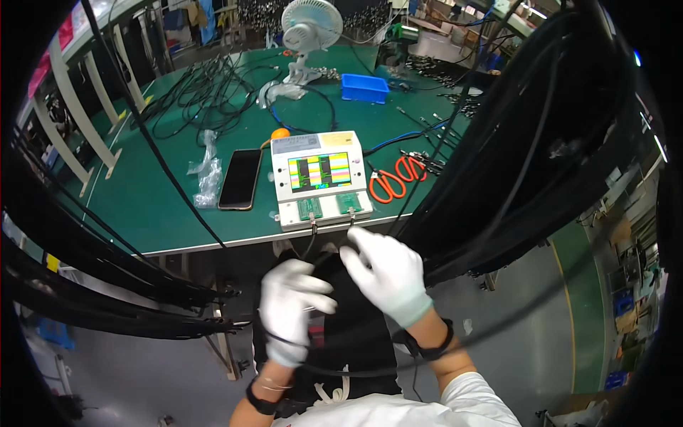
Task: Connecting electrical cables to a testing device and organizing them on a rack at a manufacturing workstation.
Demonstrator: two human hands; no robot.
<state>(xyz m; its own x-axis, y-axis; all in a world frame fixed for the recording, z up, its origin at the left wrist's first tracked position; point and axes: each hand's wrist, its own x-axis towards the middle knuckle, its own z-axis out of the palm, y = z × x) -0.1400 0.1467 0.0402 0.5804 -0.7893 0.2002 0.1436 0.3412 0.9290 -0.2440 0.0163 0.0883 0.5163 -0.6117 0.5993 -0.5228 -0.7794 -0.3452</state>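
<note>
A white tester box (316, 174) with a lit colour screen stands near the table's front edge. On its lower ledge are two green circuit boards, the left board (309, 208) and the right board (348, 203), each with a black cable plugged in at the front. My right hand (390, 276), in a white glove, is just below the right cable's plug, thumb and forefinger apart. Lower left, my left hand (286, 302), also gloved, is blurred by motion, its fingers spread toward the right. No held thing shows in either hand. A black cable crosses by my left wrist.
On the green table (242, 226) lie a phone (240, 179), clear plastic bags (209, 178), orange-handled scissors (388, 186) and a blue bin (364, 88). A white fan (311, 28) stands behind a heap of cables (206, 89). Thick black cable bundles (498, 171) hang at both sides.
</note>
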